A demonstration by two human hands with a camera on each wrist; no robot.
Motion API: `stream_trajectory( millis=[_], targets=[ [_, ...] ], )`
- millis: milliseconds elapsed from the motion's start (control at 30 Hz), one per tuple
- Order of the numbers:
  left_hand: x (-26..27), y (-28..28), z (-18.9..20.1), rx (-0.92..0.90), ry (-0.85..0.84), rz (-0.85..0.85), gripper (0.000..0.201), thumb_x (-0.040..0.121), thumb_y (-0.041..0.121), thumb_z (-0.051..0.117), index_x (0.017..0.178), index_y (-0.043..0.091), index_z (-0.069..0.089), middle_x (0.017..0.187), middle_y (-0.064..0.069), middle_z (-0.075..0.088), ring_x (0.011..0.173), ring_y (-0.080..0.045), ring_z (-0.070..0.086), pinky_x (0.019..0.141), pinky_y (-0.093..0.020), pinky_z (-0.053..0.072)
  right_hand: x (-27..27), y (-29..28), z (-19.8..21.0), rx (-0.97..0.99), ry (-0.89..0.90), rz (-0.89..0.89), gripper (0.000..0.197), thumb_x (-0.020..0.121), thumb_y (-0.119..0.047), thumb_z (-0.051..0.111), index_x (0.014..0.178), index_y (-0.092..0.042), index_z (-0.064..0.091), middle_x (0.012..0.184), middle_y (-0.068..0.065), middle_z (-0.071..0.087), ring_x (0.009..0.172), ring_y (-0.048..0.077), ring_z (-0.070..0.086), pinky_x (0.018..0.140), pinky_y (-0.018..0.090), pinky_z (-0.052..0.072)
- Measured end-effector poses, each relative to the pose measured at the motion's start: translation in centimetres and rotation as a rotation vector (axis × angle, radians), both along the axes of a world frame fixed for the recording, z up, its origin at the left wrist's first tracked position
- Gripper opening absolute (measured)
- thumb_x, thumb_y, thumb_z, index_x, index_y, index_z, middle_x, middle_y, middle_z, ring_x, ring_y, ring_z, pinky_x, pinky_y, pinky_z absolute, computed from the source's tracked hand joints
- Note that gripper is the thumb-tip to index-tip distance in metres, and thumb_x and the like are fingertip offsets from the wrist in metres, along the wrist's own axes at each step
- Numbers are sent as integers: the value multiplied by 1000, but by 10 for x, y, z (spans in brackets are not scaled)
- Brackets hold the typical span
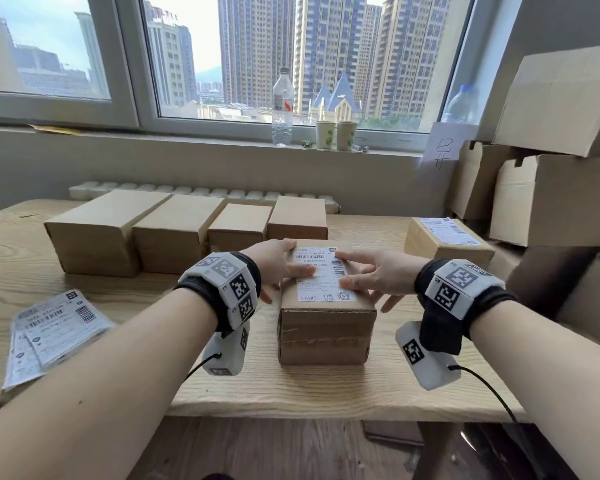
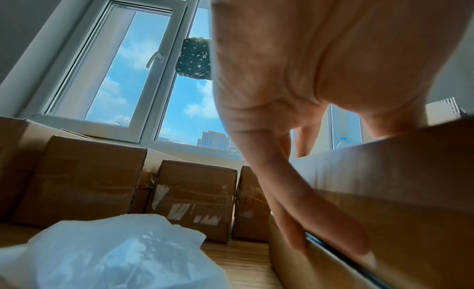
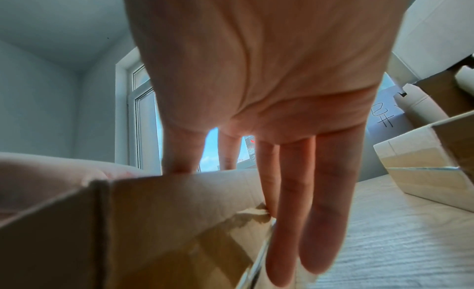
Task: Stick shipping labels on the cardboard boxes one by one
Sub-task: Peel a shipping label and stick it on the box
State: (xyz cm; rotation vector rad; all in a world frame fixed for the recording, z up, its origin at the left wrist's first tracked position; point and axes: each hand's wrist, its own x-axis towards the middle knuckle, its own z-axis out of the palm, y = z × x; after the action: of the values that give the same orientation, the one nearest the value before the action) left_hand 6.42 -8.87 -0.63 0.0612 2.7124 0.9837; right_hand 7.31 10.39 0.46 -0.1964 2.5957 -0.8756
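A small taped cardboard box (image 1: 326, 329) stands in the middle of the wooden table (image 1: 326, 386). A white shipping label (image 1: 321, 276) lies flat on its top. My left hand (image 1: 284, 268) rests on the label's left part, thumb on the paper, fingers spread over the box's left edge. My right hand (image 1: 361, 276) presses the label's right part with straight fingers. In the left wrist view, straight fingers (image 2: 290, 222) run down the box's side (image 2: 397, 202). The right wrist view shows straight fingers (image 3: 320, 212) beside the box (image 3: 166, 212).
Several unlabelled boxes (image 1: 184, 233) stand in a row behind. A labelled box (image 1: 447, 242) sits at the right, by stacked larger cartons (image 1: 551, 199). Loose label sheets (image 1: 56, 336) lie at the left edge. A bottle (image 1: 282, 105) and paper cups (image 1: 336, 135) are on the sill.
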Motion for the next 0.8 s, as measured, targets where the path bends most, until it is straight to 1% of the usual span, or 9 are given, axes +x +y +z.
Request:
stream_trajectory(
  millis=[100,200,300,367,467,533,600,700,800],
  targets=[
    [3,2,-2,43,-7,21,70,90,43,55,147,21,21,116,-5,52,98,-27,64,66,-45,59,6,0,-1,-17,-9,5,73,89,-38,58,148,-37,16,123,11,58,80,21,66,64,31,57],
    [5,3,-6,58,11,64,57,97,39,43,146,22,23,116,-10,57,97,-31,66,58,-41,59,12,-3,-7,-42,29,-26,64,94,-37,51,148,-36,17,108,7,59,71,21,66,61,32,57],
    [4,5,-9,78,-23,125,43,99,38,34,136,15,36,112,-18,62,92,-35,68,58,-41,59,16,-1,-15,-93,68,-102,52,99,-32,43,147,-36,23,108,6,60,69,25,68,61,34,58],
    [6,6,-8,103,-112,181,51,99,42,32,132,4,39,110,-23,64,86,-37,69,64,-42,59,17,5,-18,-137,79,-160,47,100,-28,39,145,-35,28,106,8,64,67,24,69,61,34,58],
    [11,12,-3,108,-146,133,53,98,41,37,129,-2,43,115,-22,61,68,-28,67,50,-33,57,20,15,-18,-186,105,-230,43,101,-24,38,144,-27,35,89,8,65,62,21,66,61,32,58],
    [13,21,1,78,-118,56,54,96,43,43,127,0,46,117,-18,60,73,-26,68,53,-32,59,23,20,-14,-191,155,-272,40,100,-23,40,140,-23,41,83,6,63,61,20,64,65,33,58],
    [14,32,8,54,-79,1,54,92,46,49,124,2,49,113,-15,62,84,-27,69,59,-33,60,26,24,-8,-158,221,-310,39,98,-25,44,137,-22,46,97,6,63,69,22,67,72,37,59],
    [17,50,21,74,-5,-55,49,90,45,53,122,6,51,107,-10,63,90,-26,68,67,-34,60,27,37,3,66,366,-353,37,95,-37,46,130,-29,51,125,2,58,86,23,69,90,38,52],
    [16,68,33,107,116,-117,46,91,38,55,129,15,45,104,1,58,95,-23,63,77,-40,59,23,56,8,90,485,-405,39,93,-39,49,131,-31,51,138,0,52,115,26,57,101,35,42]
  ],
)
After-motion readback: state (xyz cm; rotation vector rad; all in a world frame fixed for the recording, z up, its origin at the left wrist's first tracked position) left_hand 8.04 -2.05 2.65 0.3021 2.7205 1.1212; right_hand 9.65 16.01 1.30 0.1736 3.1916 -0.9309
